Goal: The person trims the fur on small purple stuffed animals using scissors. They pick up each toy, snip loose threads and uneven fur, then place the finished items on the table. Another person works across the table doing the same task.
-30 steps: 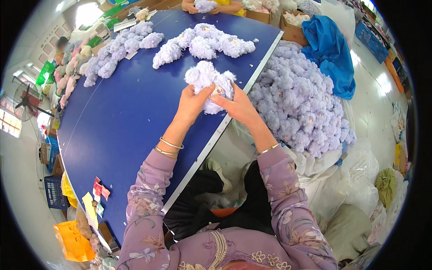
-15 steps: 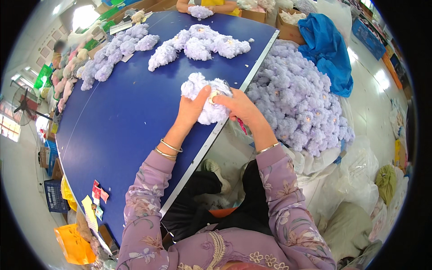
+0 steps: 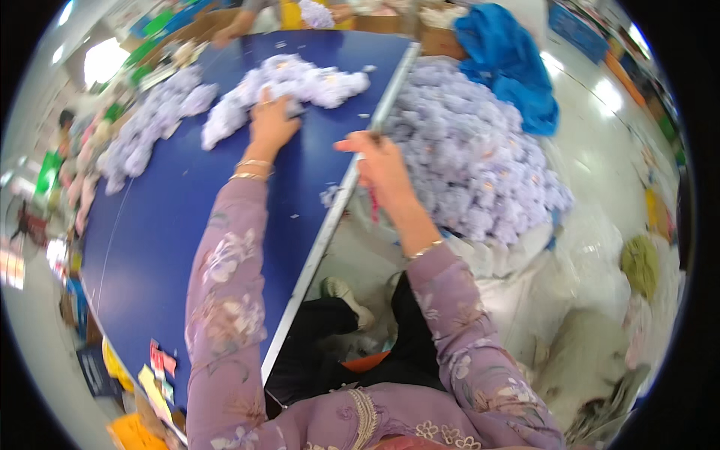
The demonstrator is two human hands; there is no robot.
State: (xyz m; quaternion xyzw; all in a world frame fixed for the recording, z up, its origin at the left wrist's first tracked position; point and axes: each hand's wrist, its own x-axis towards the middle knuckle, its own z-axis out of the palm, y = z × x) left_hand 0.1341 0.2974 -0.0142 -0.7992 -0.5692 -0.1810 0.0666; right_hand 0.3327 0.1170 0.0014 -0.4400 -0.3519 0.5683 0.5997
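Left hand (image 3: 274,124) moved to plushes (image 3: 330,86), grip unclear, right hand (image 3: 385,169) curled around pink object (image 3: 373,205)

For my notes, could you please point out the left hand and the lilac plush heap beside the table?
Left hand (image 3: 271,127), head view: on its back.
Lilac plush heap (image 3: 476,150), head view: on the middle of its top.

No readable lettering, no legible numbers, no labels or signs clear enough

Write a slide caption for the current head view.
Left hand at fluffy lilac pieces on a blue table; right hand near its edge.
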